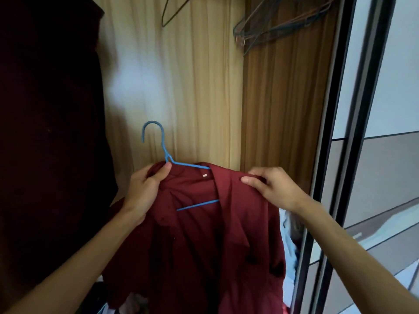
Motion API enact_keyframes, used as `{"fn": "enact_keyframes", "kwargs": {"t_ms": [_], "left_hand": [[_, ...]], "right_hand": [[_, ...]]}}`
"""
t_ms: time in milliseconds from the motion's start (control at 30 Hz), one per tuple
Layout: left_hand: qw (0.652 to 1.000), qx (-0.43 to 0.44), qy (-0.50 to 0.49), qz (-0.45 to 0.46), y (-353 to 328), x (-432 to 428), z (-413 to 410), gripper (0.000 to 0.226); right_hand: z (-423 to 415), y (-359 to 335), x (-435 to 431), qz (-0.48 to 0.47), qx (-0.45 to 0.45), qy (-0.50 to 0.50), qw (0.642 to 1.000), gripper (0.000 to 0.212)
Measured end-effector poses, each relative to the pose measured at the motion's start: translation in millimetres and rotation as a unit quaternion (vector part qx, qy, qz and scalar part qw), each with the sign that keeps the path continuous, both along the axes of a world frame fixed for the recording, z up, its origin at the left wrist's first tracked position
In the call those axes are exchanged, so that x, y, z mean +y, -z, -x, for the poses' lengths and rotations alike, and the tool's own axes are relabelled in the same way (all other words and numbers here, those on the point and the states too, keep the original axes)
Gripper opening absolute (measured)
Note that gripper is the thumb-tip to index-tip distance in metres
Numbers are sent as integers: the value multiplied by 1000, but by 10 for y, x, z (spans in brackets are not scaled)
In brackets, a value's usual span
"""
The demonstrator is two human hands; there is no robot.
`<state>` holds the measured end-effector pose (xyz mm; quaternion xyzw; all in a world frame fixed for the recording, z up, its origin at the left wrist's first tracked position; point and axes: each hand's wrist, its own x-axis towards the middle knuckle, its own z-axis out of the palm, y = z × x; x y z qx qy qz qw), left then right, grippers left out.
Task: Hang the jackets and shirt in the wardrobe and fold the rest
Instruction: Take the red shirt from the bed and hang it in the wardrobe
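Open wardrobe [283, 98], your maroon shirt [204, 245] half-hangered.
Left hand [145, 193] grips collar and blue hanger [163, 150], right hand [269, 186] pinches the shoulder; release early and it may slide off.

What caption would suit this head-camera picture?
Left hand and right hand hold a dark red collared garment on a blue wire hanger before a wooden wardrobe, empty wire hangers above.

Matt maroon cloth shirt [204, 234], smooth blue coated-wire hanger [158, 141], wood-grain wardrobe panel [181, 87].
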<state>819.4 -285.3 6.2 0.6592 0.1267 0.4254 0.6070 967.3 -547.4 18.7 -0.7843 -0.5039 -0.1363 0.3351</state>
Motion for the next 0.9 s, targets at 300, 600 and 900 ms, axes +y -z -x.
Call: {"fn": "enact_keyframes", "kwargs": {"t_ms": [300,600,900], "left_hand": [[977,73,10,-202,-294,-171,9,10],[930,49,-132,-339,-976,101,-324,26],[912,55,-198,-354,-1924,601,-592,10]], "right_hand": [[222,-221,693,16,-25,-7,1000,24],[315,-924,822,-76,125,-28,989,23],[257,-1375,713,-157,339,-218,901,26]]}}
